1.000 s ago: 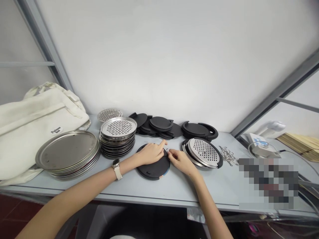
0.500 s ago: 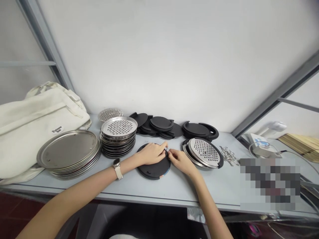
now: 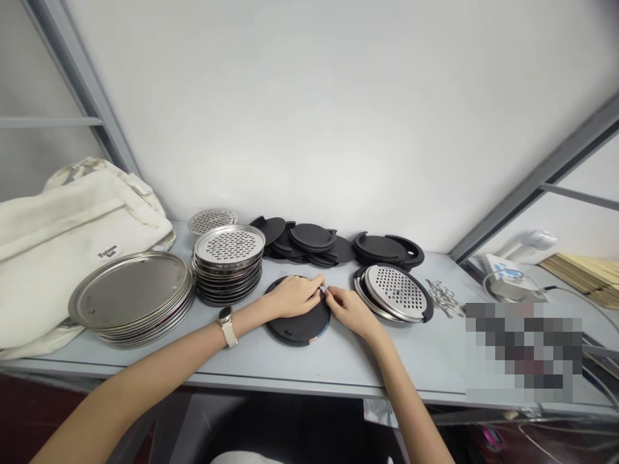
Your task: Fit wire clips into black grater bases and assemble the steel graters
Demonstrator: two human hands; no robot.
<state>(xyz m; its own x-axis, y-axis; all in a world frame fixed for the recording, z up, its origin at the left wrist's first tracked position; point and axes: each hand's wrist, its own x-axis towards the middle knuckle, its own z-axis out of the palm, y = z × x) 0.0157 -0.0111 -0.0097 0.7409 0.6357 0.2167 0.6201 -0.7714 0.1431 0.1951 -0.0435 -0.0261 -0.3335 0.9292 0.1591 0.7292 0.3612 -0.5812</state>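
A round black plastic disc (image 3: 298, 331) lies flat on the table, with a small orange and blue mark at its lower right edge. My left hand (image 3: 296, 296) rests over it, fingers curled and holding it down, thumb and forefinger close to the right rim. At that rim my right hand (image 3: 346, 307) pinches a small shiny metal clip (image 3: 324, 290), mostly hidden by the fingertips. The fingertips of both hands nearly meet there. To the right of my right hand is a perforated metal grater plate (image 3: 397, 292) on a stack with black rims.
Large round metal plates (image 3: 133, 290) and a stack of grater plates (image 3: 230, 247) stand left, beside a white bag (image 3: 53, 245). Black plastic parts (image 3: 313, 238) line the wall. Loose metal clips (image 3: 443, 298) lie right, before a white box (image 3: 505, 274) with cables.
Both hands stay at the disc's right rim with only slight finger movement. The metal clip is more covered by the fingertips now. The view has shifted slightly.
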